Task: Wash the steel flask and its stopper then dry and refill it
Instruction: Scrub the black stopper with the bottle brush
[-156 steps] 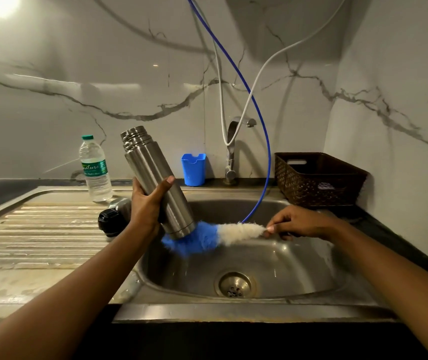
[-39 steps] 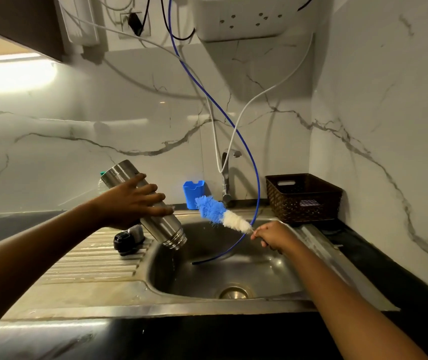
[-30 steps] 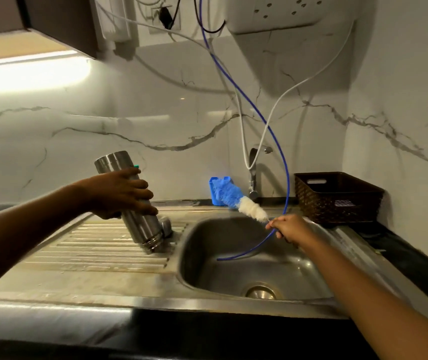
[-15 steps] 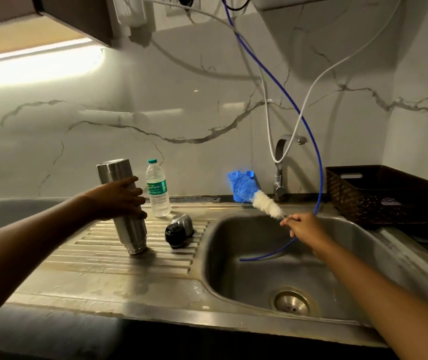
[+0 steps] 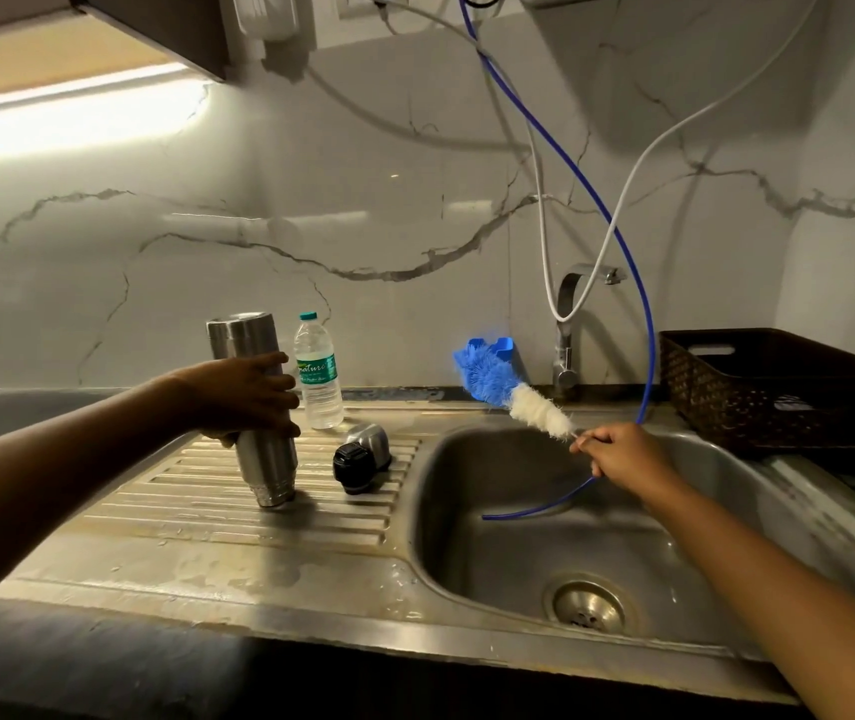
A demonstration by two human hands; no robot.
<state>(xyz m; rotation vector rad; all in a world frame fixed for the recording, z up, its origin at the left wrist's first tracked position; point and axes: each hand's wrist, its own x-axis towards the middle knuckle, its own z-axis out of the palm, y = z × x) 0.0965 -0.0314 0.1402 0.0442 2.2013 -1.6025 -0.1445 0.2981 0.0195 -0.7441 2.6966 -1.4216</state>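
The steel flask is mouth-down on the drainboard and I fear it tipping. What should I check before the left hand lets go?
1. The steel flask has its mouth down on the drainboard: ok.
2. It stands square by itself: cannot tell, because the left hand grips it.
3. The stopper is clear of it: ok, it lies apart on the ribs beside it.
4. The water bottle is out of the way: cannot tell, it stands close behind the fingers.
5. The right hand is free to steady things: not ok, it holds the brush over the sink.
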